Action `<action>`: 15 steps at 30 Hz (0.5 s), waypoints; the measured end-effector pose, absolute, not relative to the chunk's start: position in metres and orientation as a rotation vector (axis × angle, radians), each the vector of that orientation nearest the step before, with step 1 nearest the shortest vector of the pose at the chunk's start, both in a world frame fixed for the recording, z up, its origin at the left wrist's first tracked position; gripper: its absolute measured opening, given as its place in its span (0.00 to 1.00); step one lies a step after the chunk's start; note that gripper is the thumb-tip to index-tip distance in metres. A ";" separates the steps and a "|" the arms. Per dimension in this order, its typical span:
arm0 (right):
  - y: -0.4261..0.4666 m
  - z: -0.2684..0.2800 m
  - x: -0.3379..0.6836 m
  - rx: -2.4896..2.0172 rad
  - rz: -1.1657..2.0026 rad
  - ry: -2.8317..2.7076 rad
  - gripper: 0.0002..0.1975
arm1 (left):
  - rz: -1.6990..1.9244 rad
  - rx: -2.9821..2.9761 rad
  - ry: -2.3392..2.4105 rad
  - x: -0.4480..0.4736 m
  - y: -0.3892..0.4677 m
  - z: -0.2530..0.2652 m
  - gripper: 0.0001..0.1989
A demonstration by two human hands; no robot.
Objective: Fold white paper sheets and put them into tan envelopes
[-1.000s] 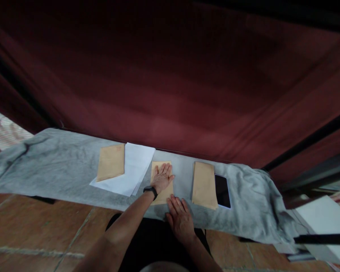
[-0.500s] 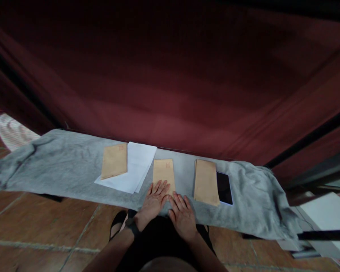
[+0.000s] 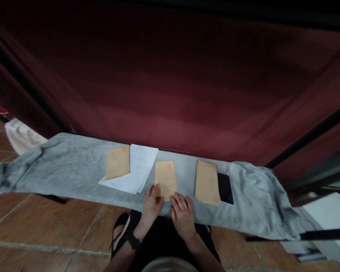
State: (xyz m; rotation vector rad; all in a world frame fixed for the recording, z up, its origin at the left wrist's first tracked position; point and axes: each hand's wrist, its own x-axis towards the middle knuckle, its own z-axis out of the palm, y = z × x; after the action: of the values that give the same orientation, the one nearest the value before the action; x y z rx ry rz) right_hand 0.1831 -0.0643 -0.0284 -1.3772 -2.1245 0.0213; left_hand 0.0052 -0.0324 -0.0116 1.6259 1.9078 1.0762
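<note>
At the middle of the grey cloth (image 3: 187,170), near side: one envelope (image 3: 166,177), brown paper, lying flat, reddish print at its far right corner. Left hand (image 3: 152,206): over the near left corner, fingers bent; whether they pinch the paper cannot be told. Right hand (image 3: 183,213): palm down, fingers extended, gripping nothing, tips at the near right corner.

Handling, as judged: light; thin and flexible, stiffer where layers double; apt to slide on its face, to crease if pressed hard and to tear if pulled. Best hold: thumb and fingers on the long left and right edges, or a light pinch at a near corner; a flat palm to steady it.

To the left: white sheets (image 3: 141,162), a second envelope (image 3: 117,163) partly upon them. To the right: a brown stack (image 3: 206,181), edges uneven; a phone (image 3: 226,189), dark face up, just beside it.
</note>
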 end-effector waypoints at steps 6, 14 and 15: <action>-0.064 -0.027 0.176 -1.437 -0.002 -2.124 0.20 | 1.302 0.880 1.717 0.004 -0.017 -0.001 0.38; -0.055 0.004 0.169 -1.609 0.140 -2.084 0.19 | 1.294 0.968 1.415 0.026 -0.022 0.040 0.25; -0.051 0.008 0.170 -1.631 0.234 -2.039 0.18 | 1.291 0.991 1.392 0.032 -0.022 0.045 0.25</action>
State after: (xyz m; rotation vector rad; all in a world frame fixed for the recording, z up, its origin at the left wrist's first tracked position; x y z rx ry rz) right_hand 0.1701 -0.0512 0.0077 -1.6311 -2.0388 0.2344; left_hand 0.0316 -0.0220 0.0455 0.9908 1.3921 1.2908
